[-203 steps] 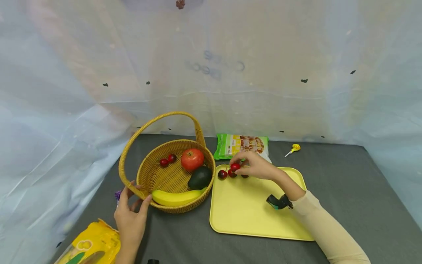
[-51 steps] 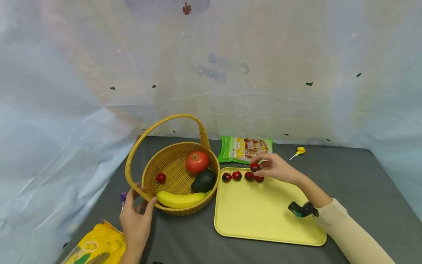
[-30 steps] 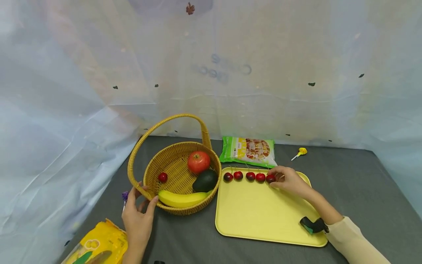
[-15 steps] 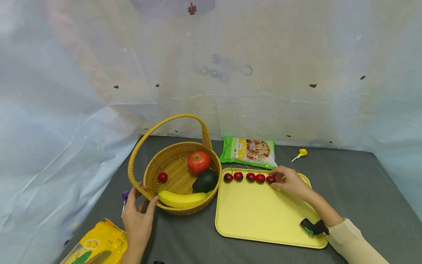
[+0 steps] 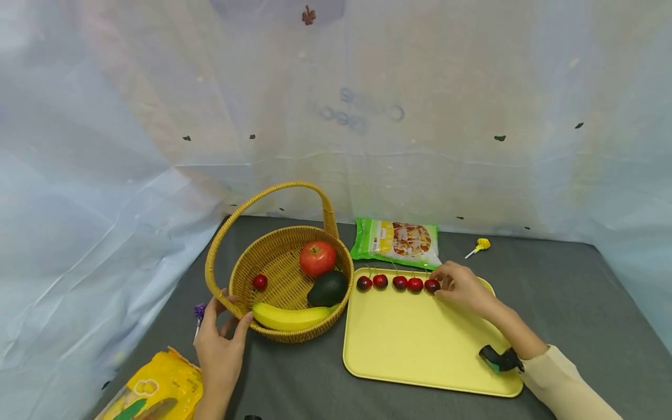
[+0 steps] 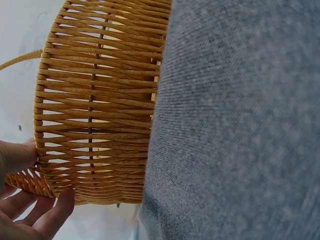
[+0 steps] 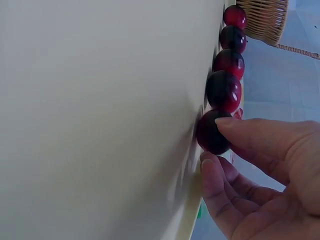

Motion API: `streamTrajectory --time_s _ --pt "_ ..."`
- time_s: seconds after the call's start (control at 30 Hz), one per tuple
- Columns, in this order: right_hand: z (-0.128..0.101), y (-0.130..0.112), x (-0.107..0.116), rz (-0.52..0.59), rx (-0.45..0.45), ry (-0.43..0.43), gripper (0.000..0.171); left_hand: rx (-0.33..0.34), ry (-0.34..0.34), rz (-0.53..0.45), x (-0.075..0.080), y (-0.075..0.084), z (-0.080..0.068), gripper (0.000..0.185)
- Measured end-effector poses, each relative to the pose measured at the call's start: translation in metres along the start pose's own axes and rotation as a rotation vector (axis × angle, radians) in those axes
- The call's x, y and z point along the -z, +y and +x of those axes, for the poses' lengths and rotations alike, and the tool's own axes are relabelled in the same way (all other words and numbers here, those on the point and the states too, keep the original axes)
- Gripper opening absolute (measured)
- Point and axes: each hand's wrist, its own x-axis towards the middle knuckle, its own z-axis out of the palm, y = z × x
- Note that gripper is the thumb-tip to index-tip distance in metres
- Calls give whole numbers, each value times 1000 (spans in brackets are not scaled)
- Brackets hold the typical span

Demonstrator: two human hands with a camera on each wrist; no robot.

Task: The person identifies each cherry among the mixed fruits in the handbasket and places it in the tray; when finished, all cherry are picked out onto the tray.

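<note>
My left hand point(image 5: 219, 347) grips the near-left rim of a woven wicker basket point(image 5: 286, 335), thumb and fingers around the base of its handle. The left wrist view shows the basket's wall point(image 6: 100, 115) from close by. Inside the basket lie a red apple point(image 5: 317, 259), an avocado point(image 5: 326, 289), a banana point(image 5: 291, 318) and one cherry point(image 5: 259, 282). My right hand point(image 5: 464, 290) pinches the rightmost cherry point(image 7: 212, 132) between thumb and fingers, down on the yellow tray point(image 5: 425, 350). Several other cherries point(image 5: 380, 281) stand in a row to its left along the tray's far edge.
Behind the tray lies a green-and-white snack packet point(image 5: 396, 240), with a yellow lollipop point(image 5: 480, 245) to its right. A purple lollipop point(image 5: 199, 312) is left of the basket. At the near left sits a yellow bag point(image 5: 157, 388). A plastic sheet point(image 5: 367, 146) hangs behind the table.
Across the frames one cherry has left the basket. My right hand has carried a cherry rightward and lowered it to the row's right end. My left hand has kept its grip on the basket.
</note>
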Motion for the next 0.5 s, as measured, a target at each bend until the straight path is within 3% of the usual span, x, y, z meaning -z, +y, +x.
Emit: streamTrajectory --time_s 0.2,0.37,0.5 --pt "3 -7 0 -47 10 24 26 8 -5 15 0 -2 -1 65" --pt "10 -26 5 -112 31 125 26 17 -6 27 0 -1 -1 65" --pt "24 -46 -3 -36 120 162 23 9 -3 21 0 -1 0 66"
